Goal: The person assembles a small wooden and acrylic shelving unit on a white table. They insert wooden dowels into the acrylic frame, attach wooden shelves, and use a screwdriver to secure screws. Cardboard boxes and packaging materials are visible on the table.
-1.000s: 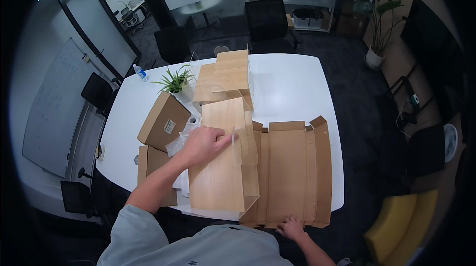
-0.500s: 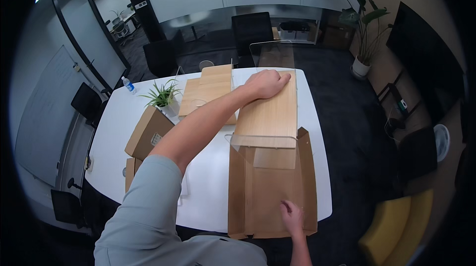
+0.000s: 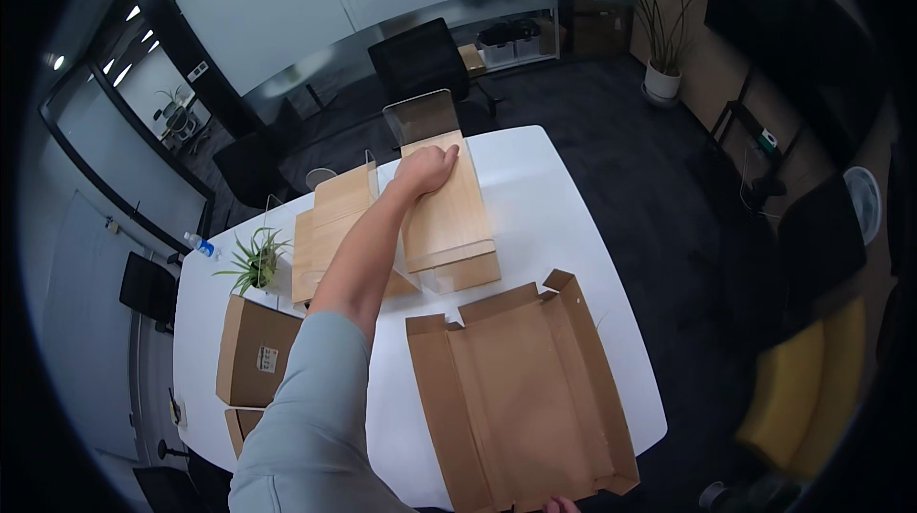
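Observation:
My left hand (image 3: pixel 427 172), its fingers curled, is on top of a light wooden stand (image 3: pixel 444 212) with clear plastic end panels, toward the far side of the table. How its fingertips meet the stand is hidden. Left of it lie more wooden boards (image 3: pixel 330 217) with clear panels, partly behind my forearm. Nearer me, an open shallow cardboard box (image 3: pixel 521 389) lies with its walls up and only bare cardboard visible inside. My right hand (image 3: pixel 562 506) barely shows at the lower edge, by the box's near wall; its fingers are mostly cut off.
On the white table (image 3: pixel 559 226) stand a potted plant (image 3: pixel 256 263), a water bottle (image 3: pixel 200 245) and a brown carton (image 3: pixel 253 351), left of my arm. Black chairs (image 3: pixel 417 59) surround it. A yellow seat (image 3: pixel 812 389) is at the lower right, a tall plant (image 3: pixel 661 81) behind.
My left hand and the wooden stand have shifted left and away from the cardboard box, which the stand's near end overlapped before. My right hand has drawn back toward the lower edge. The view has turned.

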`<state>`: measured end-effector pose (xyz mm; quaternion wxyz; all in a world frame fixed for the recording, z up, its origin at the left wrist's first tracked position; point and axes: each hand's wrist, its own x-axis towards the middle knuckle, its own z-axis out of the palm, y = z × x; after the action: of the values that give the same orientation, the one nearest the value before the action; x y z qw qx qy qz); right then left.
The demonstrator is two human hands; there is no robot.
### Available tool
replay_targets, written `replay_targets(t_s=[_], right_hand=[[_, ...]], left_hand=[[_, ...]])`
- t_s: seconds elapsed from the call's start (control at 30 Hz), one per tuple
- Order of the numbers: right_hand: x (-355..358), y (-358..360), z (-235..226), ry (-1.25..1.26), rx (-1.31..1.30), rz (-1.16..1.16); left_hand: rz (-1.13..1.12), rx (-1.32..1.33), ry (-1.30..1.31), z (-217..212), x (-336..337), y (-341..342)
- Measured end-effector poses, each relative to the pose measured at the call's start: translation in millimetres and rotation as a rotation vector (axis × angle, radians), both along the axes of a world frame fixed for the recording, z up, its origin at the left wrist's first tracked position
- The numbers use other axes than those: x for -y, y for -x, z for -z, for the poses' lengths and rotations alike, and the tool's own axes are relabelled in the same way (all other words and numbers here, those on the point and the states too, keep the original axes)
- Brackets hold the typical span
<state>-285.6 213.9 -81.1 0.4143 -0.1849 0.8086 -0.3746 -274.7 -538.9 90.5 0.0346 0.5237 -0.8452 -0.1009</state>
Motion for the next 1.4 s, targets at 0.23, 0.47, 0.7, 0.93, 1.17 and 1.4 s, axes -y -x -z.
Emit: replay_targets(t_s=[0.23, 0.47, 0.7, 0.93, 1.17, 1.4], right_hand=[[-8.4, -29.2, 22.4, -0.065, -0.009, -0.019], [33.0, -40.4, 3.1, -0.116, -0.031, -0.076], [66.7, -27.8, -5.9, -0.198, -0.01, -0.191], [77.6, -20.7, -12.8, -0.227, -0.054, -0.309], [63.4, 69.2, -9.4, -0.031, -0.694, 0.032], [128.3, 170.8, 8.9, -0.123, -0.333, -0.064]], left_hand=[[0.013, 0.081, -0.043, 62.9, 55.7, -23.1], [-0.04, 0.026, -0.057, 101.5, 83.3, -63.8], [-0.014, -0.009, -0.063, 110.7, 87.5, -74.9], [-0.016, 0.07, 0.105, 103.8, 86.0, -100.3], [0.209, -0.537, 0.446, 40.9, -77.8, -139.5], [-0.43, -0.309, -0.758, 222.3, -382.3, -268.9]])
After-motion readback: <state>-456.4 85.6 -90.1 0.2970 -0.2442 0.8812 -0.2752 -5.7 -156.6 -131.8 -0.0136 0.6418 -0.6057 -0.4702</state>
